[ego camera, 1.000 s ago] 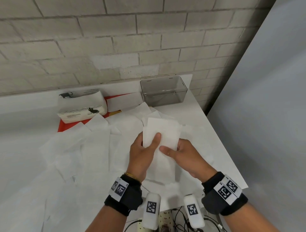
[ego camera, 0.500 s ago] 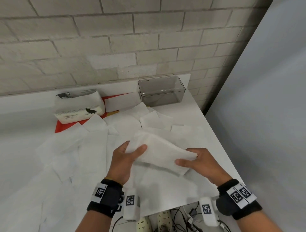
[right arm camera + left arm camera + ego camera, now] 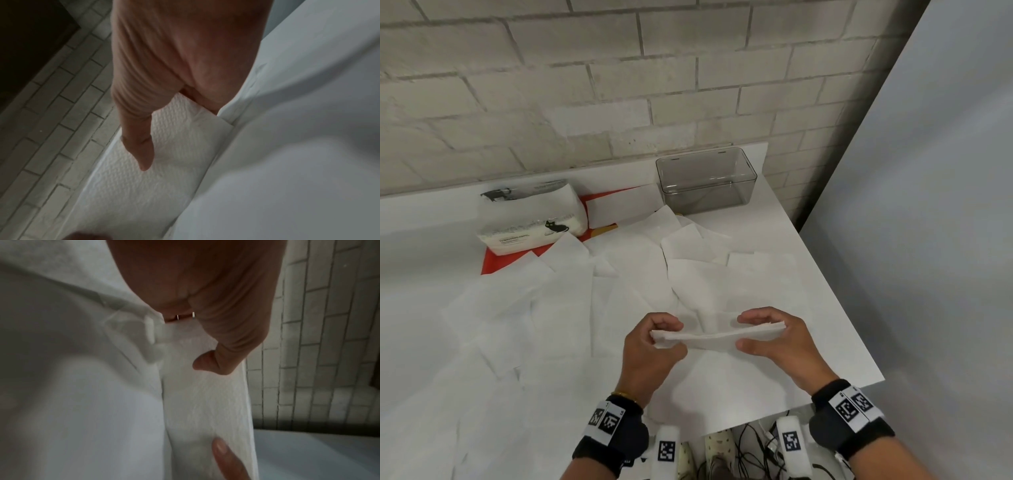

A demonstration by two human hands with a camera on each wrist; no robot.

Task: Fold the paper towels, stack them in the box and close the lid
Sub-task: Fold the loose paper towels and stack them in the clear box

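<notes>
A folded white paper towel (image 3: 717, 337) hangs level above the table, held edge-on between both hands. My left hand (image 3: 664, 337) pinches its left end, thumb in front and fingers curled behind. My right hand (image 3: 760, 330) pinches the right end the same way. The left wrist view shows the towel (image 3: 205, 402) under my thumb, and the right wrist view shows the towel (image 3: 160, 162) under my thumb too. The clear grey box (image 3: 707, 180) stands open at the table's back right. Several loose paper towels (image 3: 544, 308) lie spread over the table.
A white pack of paper towels (image 3: 530, 217) sits on a red sheet (image 3: 498, 262) at the back left, against the brick wall. The table's right edge (image 3: 835, 301) runs close to my right hand. Cables hang below the front edge.
The towel was upright in my hands, then opened out slanted, and now it is folded narrower and held level. Both hands came nearer to me.
</notes>
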